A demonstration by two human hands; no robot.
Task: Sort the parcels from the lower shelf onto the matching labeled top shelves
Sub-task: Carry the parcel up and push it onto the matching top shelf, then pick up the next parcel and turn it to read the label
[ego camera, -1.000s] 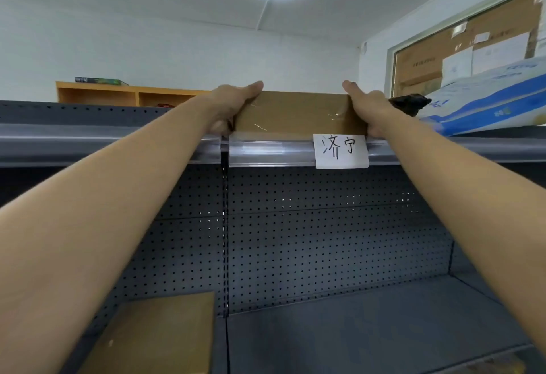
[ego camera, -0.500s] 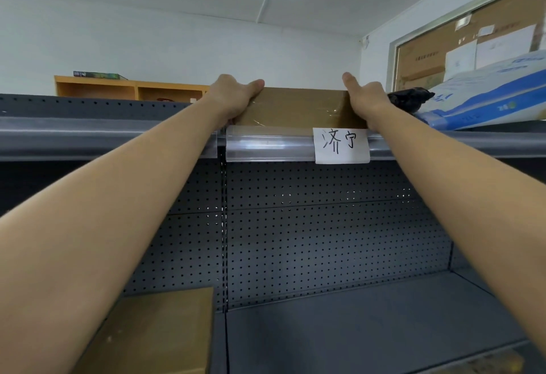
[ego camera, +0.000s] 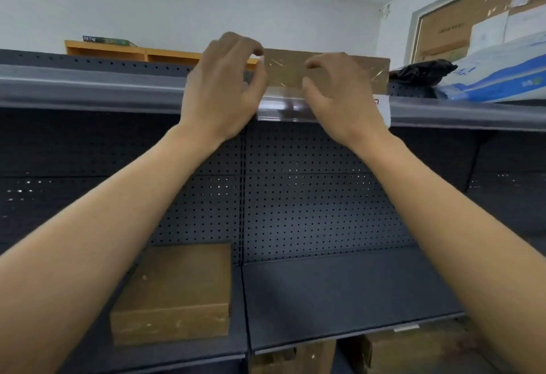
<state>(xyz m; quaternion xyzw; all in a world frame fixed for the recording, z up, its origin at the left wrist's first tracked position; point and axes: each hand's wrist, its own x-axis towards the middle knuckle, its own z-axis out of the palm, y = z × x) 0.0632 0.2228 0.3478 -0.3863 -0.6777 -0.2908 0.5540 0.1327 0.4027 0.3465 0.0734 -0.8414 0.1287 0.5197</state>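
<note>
Cardboard parcel (ego camera: 328, 70) sits on the top shelf (ego camera: 88, 90). Your left hand (ego camera: 221, 93) and right hand (ego camera: 334, 98) hover before it, fingers loosely curled, seemingly not touching. Second box (ego camera: 174, 297) on lower shelf (ego camera: 339, 294).

A taped box (ego camera: 325, 70) sits on the top shelf (ego camera: 88, 90). Right of the box lies a bag (ego camera: 419, 70). Another box (ego camera: 174, 294) lies below, left.

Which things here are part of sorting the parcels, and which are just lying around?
Part of the job:
- cardboard box on the top shelf
- flat brown box on the lower shelf
- black bag
- blue-and-white parcel

Just lying about:
- wooden cabinet
- notice board
</note>
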